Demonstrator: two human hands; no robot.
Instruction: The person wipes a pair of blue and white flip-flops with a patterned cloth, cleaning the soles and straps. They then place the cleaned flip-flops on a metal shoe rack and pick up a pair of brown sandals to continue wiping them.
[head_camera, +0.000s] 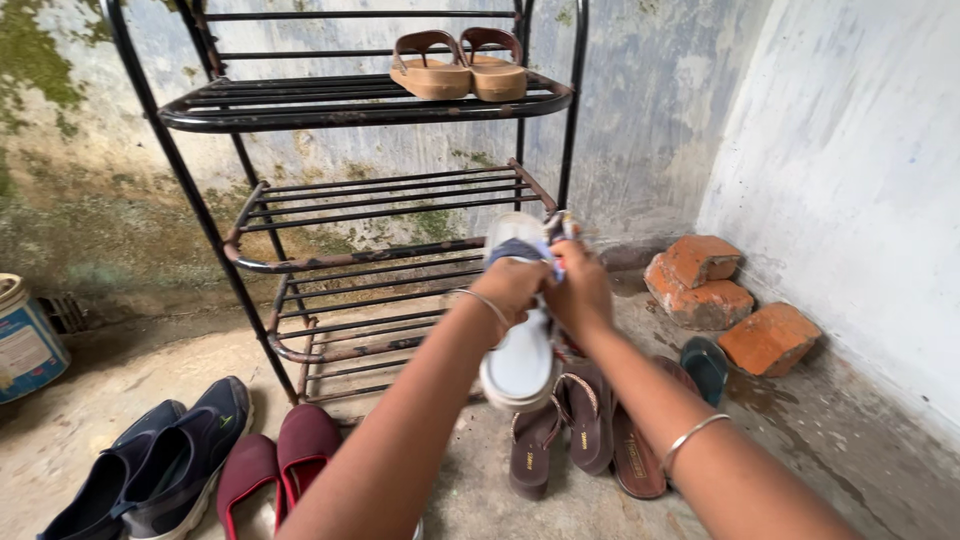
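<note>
Both hands, L hand (510, 290) & R hand (580, 295), clamped on white shoe (520, 365) w/ cloth (520, 248), by black rack (380, 260).

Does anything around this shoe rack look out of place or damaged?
Yes. The rack is rusty and holds only one pair of sandals; the other shoes lie on the floor. Broken bricks sit in the corner. Both hands hold a white shoe.

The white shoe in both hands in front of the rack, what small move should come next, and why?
Probably keep rubbing the white shoe where it is. The left hand grips it sole-up, and the right hand presses a bluish cloth against its upper end, so the lower sole looks untouched. The rack's middle shelf just behind is bare, likely the spot for it afterwards.
</note>
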